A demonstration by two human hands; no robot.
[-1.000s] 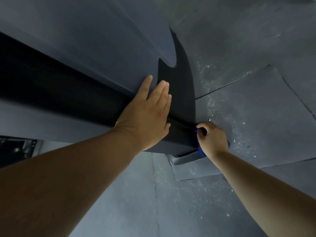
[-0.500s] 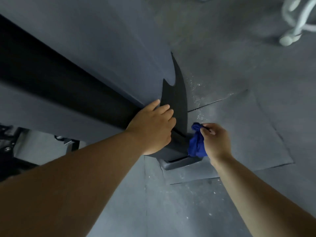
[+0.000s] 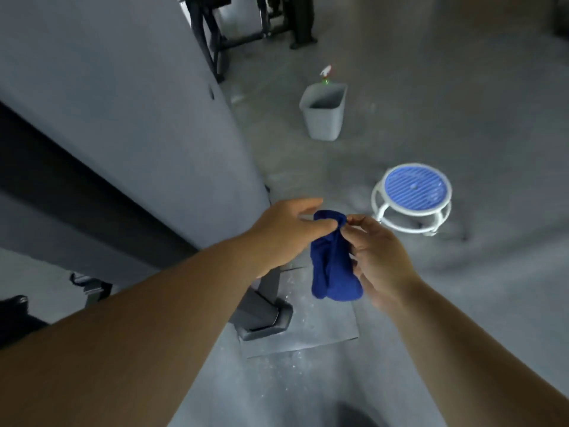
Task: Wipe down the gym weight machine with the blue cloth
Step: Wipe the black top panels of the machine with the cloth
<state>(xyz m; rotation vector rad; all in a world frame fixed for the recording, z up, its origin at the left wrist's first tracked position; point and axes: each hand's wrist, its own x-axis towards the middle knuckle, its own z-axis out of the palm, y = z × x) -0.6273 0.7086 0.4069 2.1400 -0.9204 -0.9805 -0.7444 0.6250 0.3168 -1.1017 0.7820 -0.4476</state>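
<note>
Grip is two-handed, mid-air: right hand (image 3: 381, 257) pinches the top of the blue cloth (image 3: 334, 266), rest draped down its palm, long axis roughly vertical; left hand (image 3: 286, 229) nips the same top fold. Weight machine panel (image 3: 138, 118) lies left of the cloth, not touching, left hand nearer; next wipe likely means reaching leftward

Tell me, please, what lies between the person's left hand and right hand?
The blue cloth hangs bunched between them in the head view: the right hand pinches its top, and the left hand touches it from the other side.
</note>
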